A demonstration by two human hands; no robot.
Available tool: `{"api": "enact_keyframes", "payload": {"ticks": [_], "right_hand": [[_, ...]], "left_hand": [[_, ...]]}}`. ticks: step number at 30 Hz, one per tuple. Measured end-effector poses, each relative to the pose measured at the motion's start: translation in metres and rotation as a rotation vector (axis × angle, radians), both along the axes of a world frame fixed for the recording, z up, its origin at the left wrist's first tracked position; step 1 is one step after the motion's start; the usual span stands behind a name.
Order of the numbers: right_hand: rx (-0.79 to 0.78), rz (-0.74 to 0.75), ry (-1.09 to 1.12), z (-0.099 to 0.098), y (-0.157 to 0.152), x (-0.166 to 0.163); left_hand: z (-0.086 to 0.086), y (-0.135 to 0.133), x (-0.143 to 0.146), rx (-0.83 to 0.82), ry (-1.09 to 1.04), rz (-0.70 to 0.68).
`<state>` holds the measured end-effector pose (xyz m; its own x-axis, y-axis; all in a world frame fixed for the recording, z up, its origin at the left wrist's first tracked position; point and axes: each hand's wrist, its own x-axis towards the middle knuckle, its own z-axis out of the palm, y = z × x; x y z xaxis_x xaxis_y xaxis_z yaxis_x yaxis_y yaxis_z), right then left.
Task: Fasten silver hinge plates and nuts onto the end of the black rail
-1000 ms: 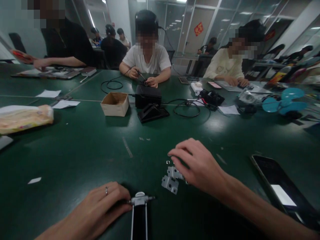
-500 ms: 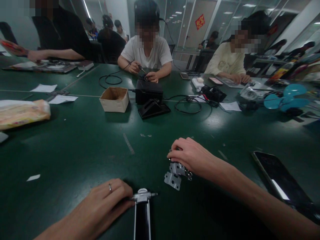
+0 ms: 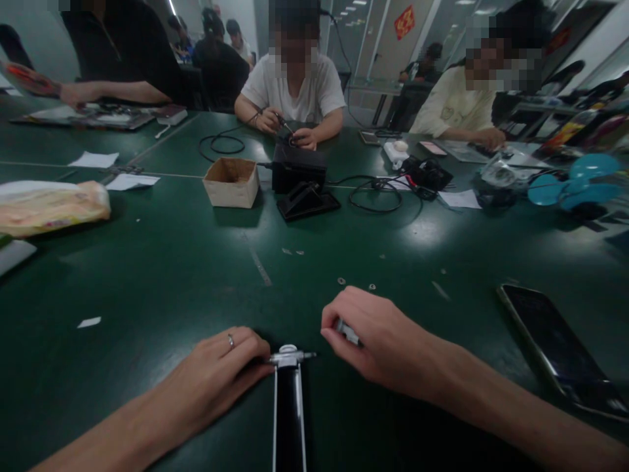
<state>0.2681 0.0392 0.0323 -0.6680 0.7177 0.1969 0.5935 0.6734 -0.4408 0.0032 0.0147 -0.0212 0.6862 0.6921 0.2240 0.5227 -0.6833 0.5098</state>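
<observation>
My left hand [image 3: 219,370] rests on the green table [image 3: 162,275], fingers curled against the white end piece [image 3: 289,356] of a long black-and-white rail [image 3: 289,419] that runs toward me. My right hand [image 3: 376,337] is closed around a small grey metal bracket [image 3: 348,331], lifted just off the table to the right of the rail's end. Only a corner of the bracket shows between the fingers. Two tiny washers [image 3: 356,284] lie on the table beyond that hand.
A dark phone [image 3: 555,347] lies at right. Mid-table stand a cardboard box [image 3: 230,182], a black unit [image 3: 299,172] with a stand [image 3: 307,200] and cables [image 3: 378,195]. A wrapped packet [image 3: 49,208] lies far left. Other people work across the table.
My right hand closed on the grey bracket and carried it toward me, close to the rail's end. Small washers are now uncovered where it was. My left hand stayed at the rail.
</observation>
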Motion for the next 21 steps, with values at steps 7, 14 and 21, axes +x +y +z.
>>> {"api": "enact_keyframes", "payload": {"ticks": [7,14,21], "right_hand": [[0.006,-0.047,0.190,-0.027,-0.031,-0.015],[0.115,-0.103,0.303,-0.044,-0.039,-0.020],[0.198,-0.092,0.395,-0.059,-0.041,-0.024]], "left_hand": [[0.007,0.003,0.004,0.004,-0.027,-0.021],[0.001,0.001,0.003,-0.041,-0.029,0.010],[-0.006,0.001,0.003,-0.047,-0.027,0.031]]}}
